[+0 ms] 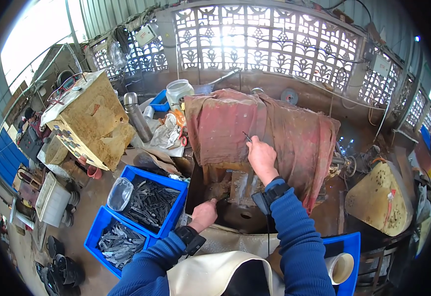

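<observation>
A person's right hand (pixel 262 155) pinches a thin dark strip (pixel 246 136) before a draped reddish cloth (pixel 225 123). The left hand (pixel 204 215) is curled at the left edge of a brown basin (pixel 225 215); whether it grips anything I cannot tell. Open room lies between the hands; blue bins (pixel 173 209) crowd the left forearm, their rims near the basin's edge.

Industrial workshop, identified by corrugated grey-green metal wall panels (pixel 108 17), a grimy, yellowish box-shaped cabinet (pixel 92 118), a machine (pixel 239 186) draped in stained red cloth (pixel 228 126), and blue rectangular plastic bins (pixel 172 215) heaped with dark, flat, narrow strips (pixel 149 203).
</observation>
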The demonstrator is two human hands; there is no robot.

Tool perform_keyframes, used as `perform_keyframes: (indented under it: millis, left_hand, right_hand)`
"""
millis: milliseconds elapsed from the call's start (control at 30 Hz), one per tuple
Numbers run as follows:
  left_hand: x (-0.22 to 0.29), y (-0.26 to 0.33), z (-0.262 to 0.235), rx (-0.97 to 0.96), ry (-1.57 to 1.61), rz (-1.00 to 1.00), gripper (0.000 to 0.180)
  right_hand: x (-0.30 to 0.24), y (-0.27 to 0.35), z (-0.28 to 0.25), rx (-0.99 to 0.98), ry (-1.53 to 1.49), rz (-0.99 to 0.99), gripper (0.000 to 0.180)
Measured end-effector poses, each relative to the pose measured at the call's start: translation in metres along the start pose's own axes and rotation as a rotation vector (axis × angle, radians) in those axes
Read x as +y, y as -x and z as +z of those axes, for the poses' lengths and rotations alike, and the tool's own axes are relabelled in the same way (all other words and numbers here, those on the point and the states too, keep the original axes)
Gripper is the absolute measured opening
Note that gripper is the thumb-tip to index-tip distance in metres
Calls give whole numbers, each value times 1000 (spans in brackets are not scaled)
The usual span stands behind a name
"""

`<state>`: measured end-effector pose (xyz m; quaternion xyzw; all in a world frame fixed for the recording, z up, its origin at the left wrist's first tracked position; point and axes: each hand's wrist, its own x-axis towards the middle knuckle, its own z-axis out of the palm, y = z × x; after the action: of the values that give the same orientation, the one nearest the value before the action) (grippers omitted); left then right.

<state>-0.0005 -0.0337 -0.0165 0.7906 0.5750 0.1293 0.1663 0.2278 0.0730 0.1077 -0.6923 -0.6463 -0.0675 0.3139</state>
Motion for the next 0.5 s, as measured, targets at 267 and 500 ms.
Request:
perform_keyframes:
  millis: [267, 500]
  left_hand:
    - [-2, -1, 3, -12, -3, 1, 11]
    - [-2, -1, 3, -12, -18, -5, 13]
  right_hand:
    - [-1, -1, -1, -17, 0, 16, 22]
    - [-2, -2, -3, -37, 2, 28, 23]
